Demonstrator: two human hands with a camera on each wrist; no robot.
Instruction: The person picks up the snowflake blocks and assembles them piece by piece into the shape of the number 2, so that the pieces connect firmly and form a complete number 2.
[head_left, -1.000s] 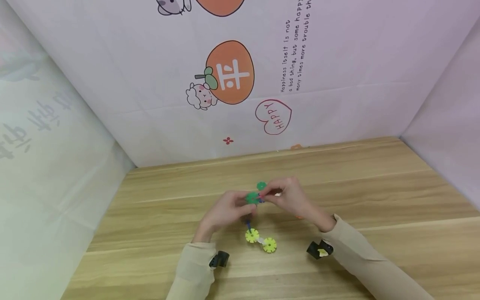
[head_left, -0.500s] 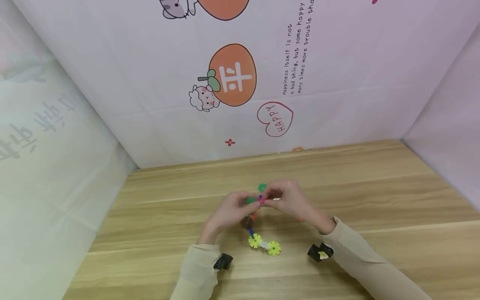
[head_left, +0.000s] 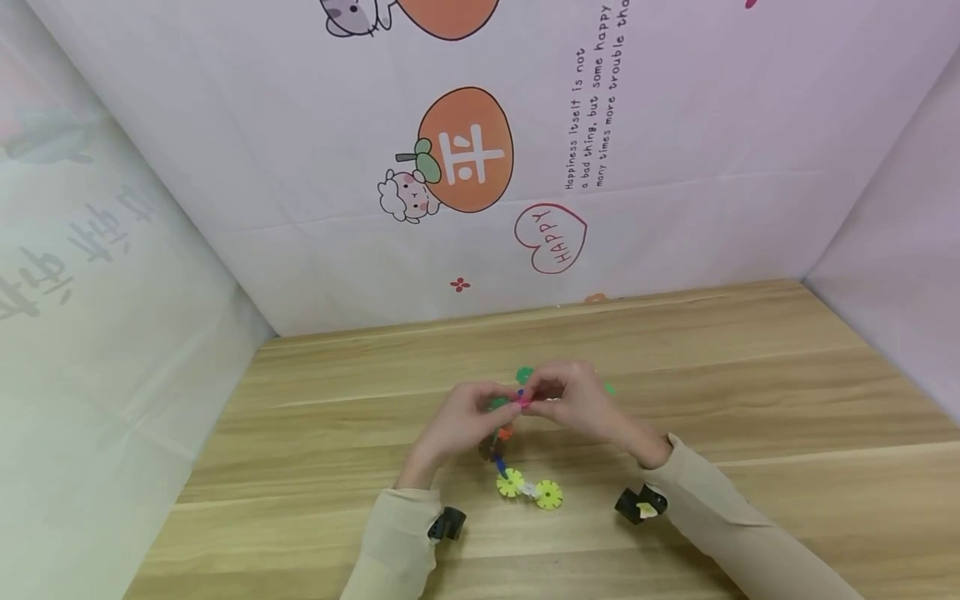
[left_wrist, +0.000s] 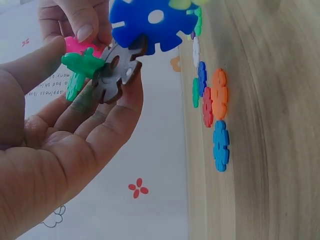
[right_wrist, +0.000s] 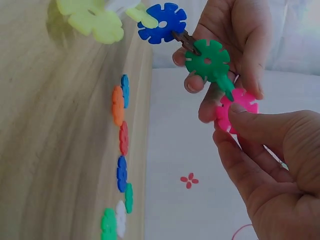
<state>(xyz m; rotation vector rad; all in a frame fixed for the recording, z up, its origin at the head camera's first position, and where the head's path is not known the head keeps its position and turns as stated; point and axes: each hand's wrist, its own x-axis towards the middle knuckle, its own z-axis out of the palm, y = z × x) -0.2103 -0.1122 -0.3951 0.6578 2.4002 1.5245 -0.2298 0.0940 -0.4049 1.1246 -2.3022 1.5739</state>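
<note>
My left hand (head_left: 461, 425) holds a chain of slotted plastic snowflake discs. From the hand, the chain runs through two interlocked green discs (right_wrist: 207, 60), a brown disc (left_wrist: 117, 72), a blue disc (right_wrist: 162, 23), a yellow disc (head_left: 510, 483), a white disc (head_left: 529, 490) and another yellow disc (head_left: 549, 495), which hang toward me. Between thumb and fingers, my right hand (head_left: 577, 400) pinches a pink disc (right_wrist: 235, 110). Its rim meets the edge-on green disc in the right wrist view. Left fingertips lie right beside the pink disc, and the right thumb covers part of it.
Loose discs lie on the wooden table (head_left: 360, 392) beyond my hands: light blue (right_wrist: 125, 91), orange (right_wrist: 118, 105), red (right_wrist: 124, 138), blue (right_wrist: 122, 174), white (right_wrist: 121, 219) and green ones (right_wrist: 108, 224). A printed cloth wall (head_left: 337, 225) rises behind the table, with side walls left and right.
The pink disc has come against the green end of the chain, and both hands' fingertips have drawn together. The green disc has tilted behind the left fingers. Over the last half second little moves.
</note>
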